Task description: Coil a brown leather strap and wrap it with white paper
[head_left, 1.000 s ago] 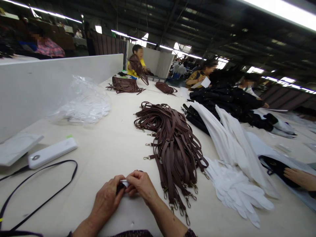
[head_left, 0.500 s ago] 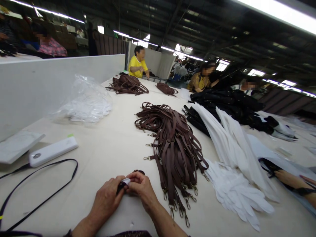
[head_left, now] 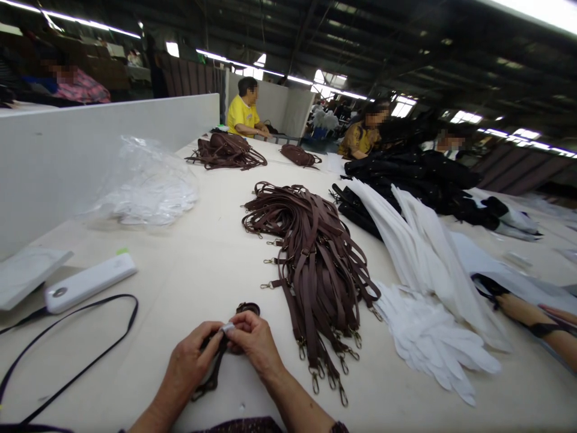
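At the front of the table, my left hand (head_left: 193, 353) and my right hand (head_left: 256, 341) meet with fingertips pinched. Between them is a small white piece (head_left: 226, 328), perhaps paper or foam, wrapped around or lying against a dark brown strap (head_left: 214, 374). One part of the strap hangs below my left fingers, and a coiled part shows just beyond my right fingers. Just right of my hands lies a big bundle of brown straps (head_left: 311, 258) with metal snap hooks along its left side and lower end.
White flat pieces (head_left: 437, 343) and long white sheets (head_left: 387, 240) lie to the right, before black bags (head_left: 415, 174). Clear plastic bags (head_left: 153, 192), a white power bank (head_left: 92, 281) and a black cord are left. Brown bags (head_left: 229, 150) lie farther back. A co-worker's hand (head_left: 518, 308) works at right.
A length of the strap now shows below my left hand, and its coil shows more beyond my right hand. The co-worker in yellow has lowered an arm. The view has shifted slightly.
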{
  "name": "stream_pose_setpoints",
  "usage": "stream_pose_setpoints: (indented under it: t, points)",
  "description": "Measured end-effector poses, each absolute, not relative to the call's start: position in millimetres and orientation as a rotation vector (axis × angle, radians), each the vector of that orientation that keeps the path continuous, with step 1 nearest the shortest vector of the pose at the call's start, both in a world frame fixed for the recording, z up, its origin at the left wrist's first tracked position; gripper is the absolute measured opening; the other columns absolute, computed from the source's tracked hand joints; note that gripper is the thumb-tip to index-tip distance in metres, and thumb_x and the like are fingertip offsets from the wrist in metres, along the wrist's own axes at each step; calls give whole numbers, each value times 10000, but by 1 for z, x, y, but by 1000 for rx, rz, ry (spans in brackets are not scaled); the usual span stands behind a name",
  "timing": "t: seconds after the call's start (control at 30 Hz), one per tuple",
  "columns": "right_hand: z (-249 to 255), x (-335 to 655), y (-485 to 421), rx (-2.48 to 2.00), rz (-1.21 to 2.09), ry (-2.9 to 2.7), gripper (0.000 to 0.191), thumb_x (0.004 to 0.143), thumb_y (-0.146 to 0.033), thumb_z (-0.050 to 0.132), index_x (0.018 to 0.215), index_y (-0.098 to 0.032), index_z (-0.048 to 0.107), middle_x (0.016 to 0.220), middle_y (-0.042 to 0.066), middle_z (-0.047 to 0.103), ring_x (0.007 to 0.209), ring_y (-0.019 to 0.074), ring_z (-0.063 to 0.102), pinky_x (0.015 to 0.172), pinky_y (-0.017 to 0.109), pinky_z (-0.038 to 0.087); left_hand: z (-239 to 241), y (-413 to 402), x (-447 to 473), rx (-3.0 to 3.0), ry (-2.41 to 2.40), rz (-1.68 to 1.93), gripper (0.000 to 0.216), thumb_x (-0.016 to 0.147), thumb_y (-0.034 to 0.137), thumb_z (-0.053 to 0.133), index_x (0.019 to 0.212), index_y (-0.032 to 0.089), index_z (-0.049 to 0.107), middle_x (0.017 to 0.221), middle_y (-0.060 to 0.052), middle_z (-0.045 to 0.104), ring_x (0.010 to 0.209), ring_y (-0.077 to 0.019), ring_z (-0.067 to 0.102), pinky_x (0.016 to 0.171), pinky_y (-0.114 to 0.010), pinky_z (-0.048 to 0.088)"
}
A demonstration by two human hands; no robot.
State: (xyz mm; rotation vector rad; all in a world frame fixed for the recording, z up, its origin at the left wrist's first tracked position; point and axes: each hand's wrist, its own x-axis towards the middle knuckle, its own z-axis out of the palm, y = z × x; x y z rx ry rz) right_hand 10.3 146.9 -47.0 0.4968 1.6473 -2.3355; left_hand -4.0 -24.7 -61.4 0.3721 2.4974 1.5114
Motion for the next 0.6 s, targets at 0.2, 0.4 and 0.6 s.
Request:
stream_pose_setpoints:
  t: [0.2, 0.4, 0.6]
  points:
    - [-48, 9, 147, 530, -2354, 1684, 535, 579, -417, 853, 952, -160, 570, 635, -37, 651, 521, 123, 622, 480, 202, 454, -55, -22, -8, 67, 2349, 1607, 354, 884, 608, 544, 1032, 302, 643, 1000, 50, 709, 991, -203, 640, 899, -313, 445]
    - [-48, 7, 146, 508, -2276, 1758, 376, 630, -424, 805, 802, -141, 629, 562, -23, 629, 481, 106, 580, 477, 199, 430, -58, -23, -10, -67, 2357, 1619, 412, 845, 646, 565, 1020, 277, 612, 936, 28, 726, 964, -224, 671, 865, -315, 461]
    - [-45, 9, 144, 511, -2244, 1863, 243, 667, -329, 781, 763, -155, 641, 586, -32, 627, 493, 92, 568, 485, 188, 401, -62, -25, -9, -79, 2381, 1584, 427, 828, 668, 573, 1008, 282, 596, 902, 28, 725, 939, -227, 681, 852, -320, 458]
